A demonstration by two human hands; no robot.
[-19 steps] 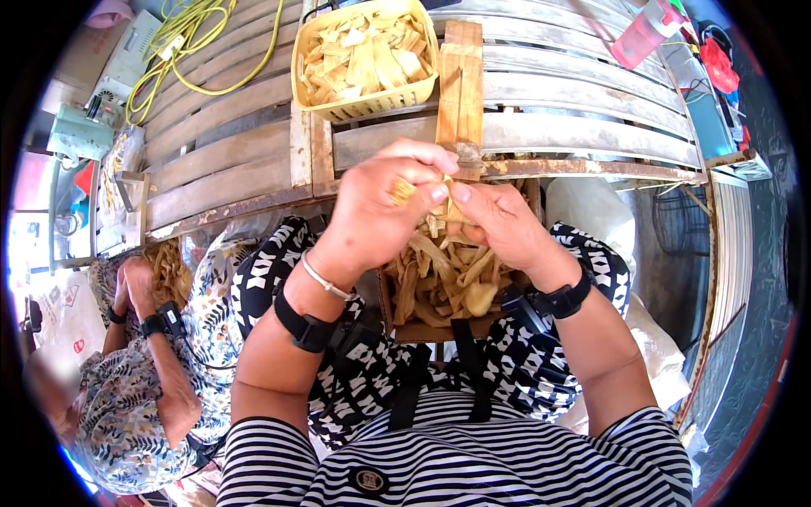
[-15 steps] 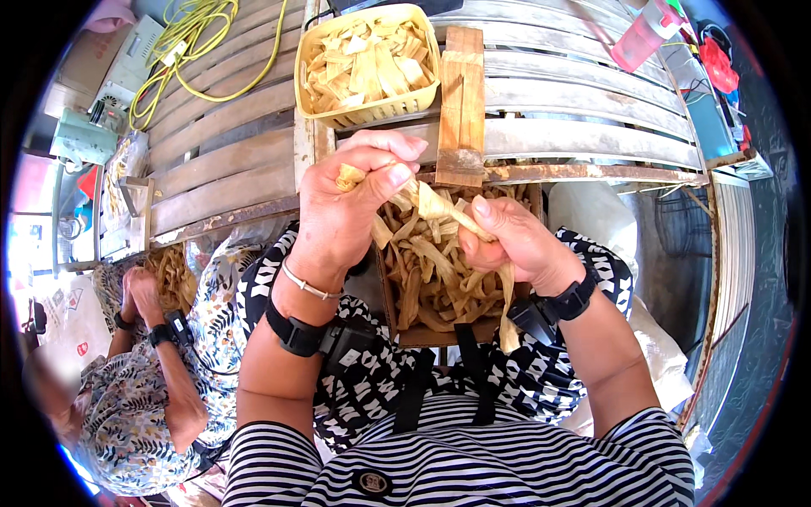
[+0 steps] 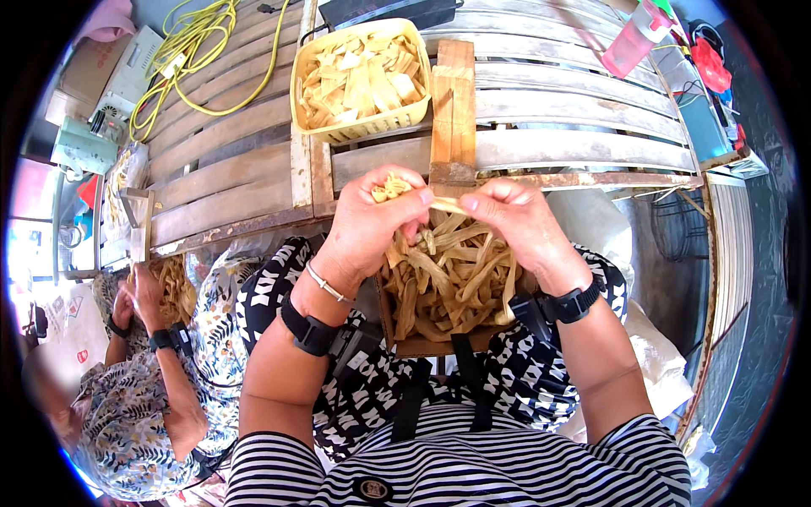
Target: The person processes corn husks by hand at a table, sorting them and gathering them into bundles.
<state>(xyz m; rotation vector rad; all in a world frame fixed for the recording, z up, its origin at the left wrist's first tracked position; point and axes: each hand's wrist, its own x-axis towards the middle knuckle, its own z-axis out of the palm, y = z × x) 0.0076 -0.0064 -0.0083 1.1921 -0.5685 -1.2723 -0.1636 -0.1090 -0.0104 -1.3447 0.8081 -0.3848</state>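
My left hand is closed around a small bundle of pale yellow, fibrous dried strips, whose folded ends stick out at the top of the fist. My right hand pinches the other end of a strip, which stretches short and taut between the two hands. Below them, a cardboard box rests at my lap, filled with loose, curled brown-yellow strips. What kind of plant the strips come from, I cannot tell.
Ahead is a slatted wooden table with a yellow plastic basket of flat pale pieces. Beside it lies a wooden block. A coiled yellow cable and a pink bottle are farther off. At left sits a co-worker.
Both hands have come down slightly and my right hand has risen toward the left. The long twisted strip that hung from my right hand no longer shows there; a short stretch spans the hands.
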